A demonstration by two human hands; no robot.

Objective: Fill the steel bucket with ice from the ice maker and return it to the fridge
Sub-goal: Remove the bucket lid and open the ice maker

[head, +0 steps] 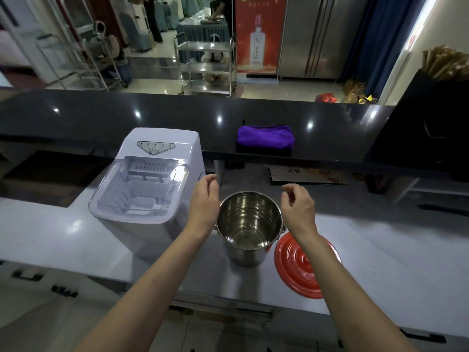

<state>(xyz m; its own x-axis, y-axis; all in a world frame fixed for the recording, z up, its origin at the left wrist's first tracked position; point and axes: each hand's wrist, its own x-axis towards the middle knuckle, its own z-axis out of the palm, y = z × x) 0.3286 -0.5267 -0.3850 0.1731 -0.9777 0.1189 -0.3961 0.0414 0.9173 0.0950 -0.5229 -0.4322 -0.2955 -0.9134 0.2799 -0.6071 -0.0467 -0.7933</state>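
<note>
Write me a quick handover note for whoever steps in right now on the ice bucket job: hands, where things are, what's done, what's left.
Left hand: empty, fingers relaxed, beside the steel bucket.
Right hand: empty, loosely curled, on the bucket's other side.
Bucket: upright on the grey counter, open, no ice inside.
Red lid: off, lying on the counter right of the bucket.
Ice maker: left of the bucket, clear cover shut.
Done: bucket out and uncovered.
Left: scoop ice in, put the lid on, return bucket to the fridge.

Restaurant service bar: black counter (pixel 177 115), steel trolley (pixel 205 67), covered banquet chairs (pixel 138 34).
</note>
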